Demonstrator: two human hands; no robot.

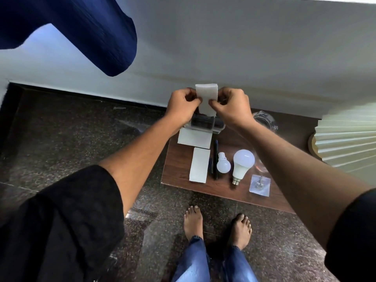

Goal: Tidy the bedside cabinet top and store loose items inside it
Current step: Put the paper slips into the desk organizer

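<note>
My left hand (pixel 182 103) and my right hand (pixel 231 106) both pinch a white folded tissue (pixel 207 96), held up above the far end of the wooden cabinet top (pixel 179 165). Under the hands sits a clear plastic organiser box (pixel 205 124) with dark contents. On the top lie two folded white tissues (pixel 195 138) (pixel 199 164), two dark pens (pixel 215 157), a small white bulb (pixel 223 162), a larger white bulb (pixel 242 162) and a clear sachet (pixel 260 185).
A glass ashtray-like dish (pixel 265 119) stands at the far right of the top, beside a pleated cream lampshade (pixel 345 143). Dark granite floor (pixel 81 129) surrounds the cabinet. My bare feet (pixel 215 224) stand in front of it. A blue curtain (pixel 91 31) hangs upper left.
</note>
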